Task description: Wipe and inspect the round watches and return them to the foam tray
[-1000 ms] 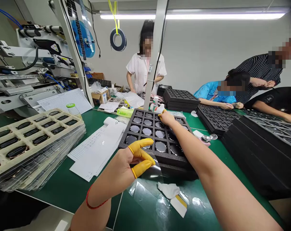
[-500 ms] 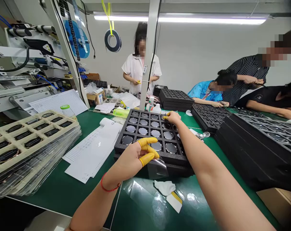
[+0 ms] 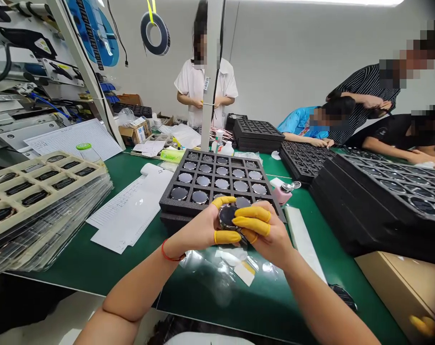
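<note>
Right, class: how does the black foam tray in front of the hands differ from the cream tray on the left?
The black foam tray is thick with square pockets holding shiny round discs; the cream tray is thin with oblong pockets holding dark ovals. The foam tray sits on one like it; the cream tray tops a tall stack. Both lie on the green table.

Both hands, the left hand (image 3: 203,230) and right hand (image 3: 266,235), wear yellow finger cots and together grip a small round dark disc (image 3: 227,215) above the green bench (image 3: 95,258), just in front of a black foam tray (image 3: 174,207) of round silver discs.
</note>
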`<state>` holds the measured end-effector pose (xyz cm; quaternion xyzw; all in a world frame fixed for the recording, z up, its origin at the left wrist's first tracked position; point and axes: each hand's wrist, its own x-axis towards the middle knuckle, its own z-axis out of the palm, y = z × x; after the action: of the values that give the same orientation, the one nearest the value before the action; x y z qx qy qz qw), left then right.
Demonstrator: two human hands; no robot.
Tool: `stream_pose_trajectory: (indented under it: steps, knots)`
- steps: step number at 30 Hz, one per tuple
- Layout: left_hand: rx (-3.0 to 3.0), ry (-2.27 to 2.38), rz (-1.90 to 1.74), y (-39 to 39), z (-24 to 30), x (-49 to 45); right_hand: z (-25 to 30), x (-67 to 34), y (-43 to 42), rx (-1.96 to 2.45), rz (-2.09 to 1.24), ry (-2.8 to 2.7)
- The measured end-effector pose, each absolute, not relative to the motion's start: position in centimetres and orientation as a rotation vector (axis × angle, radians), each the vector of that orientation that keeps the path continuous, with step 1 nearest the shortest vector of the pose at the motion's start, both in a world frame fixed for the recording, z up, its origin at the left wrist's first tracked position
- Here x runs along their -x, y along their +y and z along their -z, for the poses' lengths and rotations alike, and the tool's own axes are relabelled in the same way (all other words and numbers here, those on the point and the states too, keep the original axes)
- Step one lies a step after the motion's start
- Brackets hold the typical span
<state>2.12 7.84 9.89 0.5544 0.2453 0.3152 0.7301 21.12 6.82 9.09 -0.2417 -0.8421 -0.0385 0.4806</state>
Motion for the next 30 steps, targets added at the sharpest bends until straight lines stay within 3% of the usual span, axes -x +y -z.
stream_pose_trajectory:
  steps: [13, 30]
  knots:
    - [-1.855, 0.777, -0.677, 3.5, -8.6, -3.8, -8.0, -21.7, 2.4, 0.754, -0.087, -2.117]
    - [-1.865, 0.961, -0.584, 0.0, -7.1, -4.1, -5.5, -20.4, -0.9, 0.733, 0.064, -2.067]
